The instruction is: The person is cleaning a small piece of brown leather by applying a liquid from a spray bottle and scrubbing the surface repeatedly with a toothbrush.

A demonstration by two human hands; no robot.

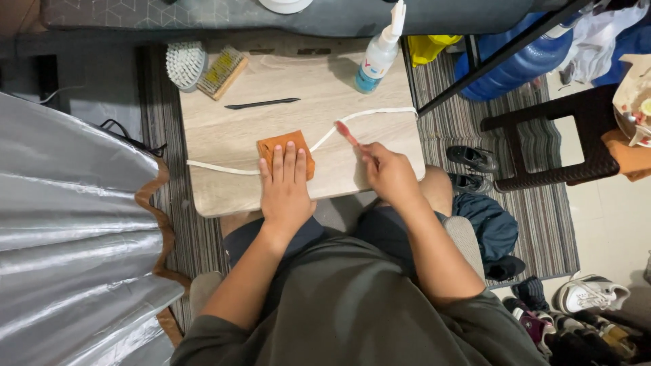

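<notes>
My left hand lies flat, fingers together, pressing on an orange cloth that covers part of a long white shoelace stretched across a small wooden table. My right hand grips a small pink-red toothbrush, whose head touches the lace just right of the cloth.
At the table's back stand a spray bottle, a white round brush, a wooden bristle brush and a thin black tool. A silver cover is at left. Black shoes, a dark stool and sneakers sit at right.
</notes>
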